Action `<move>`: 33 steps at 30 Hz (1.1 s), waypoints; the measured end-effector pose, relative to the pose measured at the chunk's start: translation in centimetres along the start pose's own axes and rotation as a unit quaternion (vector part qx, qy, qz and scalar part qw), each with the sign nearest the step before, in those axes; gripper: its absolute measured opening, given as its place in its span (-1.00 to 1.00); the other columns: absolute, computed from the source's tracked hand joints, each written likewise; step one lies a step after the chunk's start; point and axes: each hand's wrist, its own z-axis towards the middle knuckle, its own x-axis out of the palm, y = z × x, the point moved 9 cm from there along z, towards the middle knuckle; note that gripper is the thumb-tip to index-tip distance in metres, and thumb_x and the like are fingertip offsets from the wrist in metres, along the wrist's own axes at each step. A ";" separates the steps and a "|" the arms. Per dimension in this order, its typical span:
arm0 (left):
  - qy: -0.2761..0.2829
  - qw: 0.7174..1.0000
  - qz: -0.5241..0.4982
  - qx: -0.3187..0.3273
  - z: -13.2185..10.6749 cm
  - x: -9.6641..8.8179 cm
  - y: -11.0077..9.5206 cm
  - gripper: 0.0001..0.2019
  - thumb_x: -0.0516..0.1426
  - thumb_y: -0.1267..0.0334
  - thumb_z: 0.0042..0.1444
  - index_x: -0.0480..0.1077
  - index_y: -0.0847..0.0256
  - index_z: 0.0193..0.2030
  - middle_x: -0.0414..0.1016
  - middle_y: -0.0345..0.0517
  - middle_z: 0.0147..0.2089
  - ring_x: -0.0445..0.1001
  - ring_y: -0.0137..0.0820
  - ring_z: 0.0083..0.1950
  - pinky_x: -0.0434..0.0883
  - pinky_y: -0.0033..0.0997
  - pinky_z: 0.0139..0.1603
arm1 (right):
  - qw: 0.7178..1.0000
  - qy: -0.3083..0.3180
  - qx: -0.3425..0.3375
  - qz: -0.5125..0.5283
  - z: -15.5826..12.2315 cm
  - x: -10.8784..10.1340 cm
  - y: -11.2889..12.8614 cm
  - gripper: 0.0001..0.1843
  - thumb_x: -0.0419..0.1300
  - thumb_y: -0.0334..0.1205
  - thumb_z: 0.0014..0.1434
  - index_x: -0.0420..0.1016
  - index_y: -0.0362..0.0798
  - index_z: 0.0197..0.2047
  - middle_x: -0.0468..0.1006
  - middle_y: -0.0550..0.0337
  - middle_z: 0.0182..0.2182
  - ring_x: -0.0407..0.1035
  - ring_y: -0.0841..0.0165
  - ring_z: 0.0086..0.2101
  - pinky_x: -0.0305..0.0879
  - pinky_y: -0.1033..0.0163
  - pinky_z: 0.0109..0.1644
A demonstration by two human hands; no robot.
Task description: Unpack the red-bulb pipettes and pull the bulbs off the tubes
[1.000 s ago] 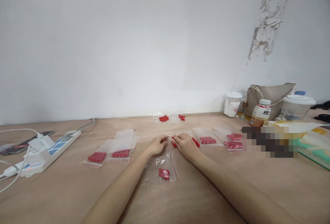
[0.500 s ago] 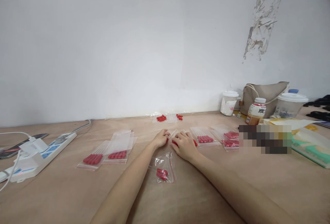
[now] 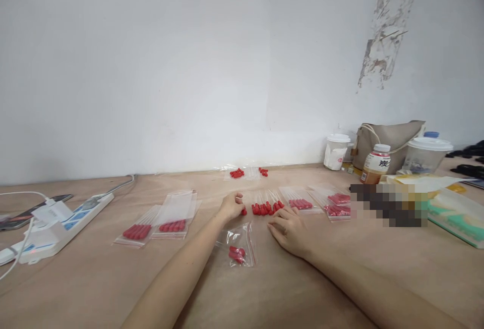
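Observation:
A row of red-handled sticks point(image 3: 266, 208) with thin pale shafts lies side by side on the brown-covered table, handles toward me. Left of that row, my left hand point(image 3: 232, 206) is closed, its fingertips curled around another red-handled stick point(image 3: 244, 211); its shaft is mostly hidden. My right hand point(image 3: 292, 231) rests on the table just in front of the row's right end, fingers stretched out and holding nothing. Nearer to me, between my forearms, is a clear zip bag point(image 3: 245, 235) with a few red-handled pieces inside.
Filled zip bags lie at the left point(image 3: 136, 231) and at the right point(image 3: 300, 203). Loose red pieces point(image 3: 237, 173) sit by the wall. A power strip point(image 3: 75, 228) is far left. A lidded cup point(image 3: 336, 152), a drink bottle point(image 3: 376, 163) and a grey bag point(image 3: 389, 140) stand at the right.
My right hand has drawn back toward me and to the right, off the row of red-handled sticks, which now shows. My left hand has shifted slightly left.

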 end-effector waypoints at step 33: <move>0.142 0.943 0.147 0.261 -14.6 -3.9 -2.4 -0.83 0.05 0.25 0.08 0.31 0.15 -0.16 0.27 -0.08 0.12 0.26 -0.33 0.11 0.22 -0.32 0.08 | 0.896 0.212 0.044 0.389 0.4 5.8 4.8 -0.81 0.06 -0.35 0.02 0.49 -0.12 -0.48 0.28 0.34 -0.66 0.08 0.55 -0.60 -0.03 0.44 -0.54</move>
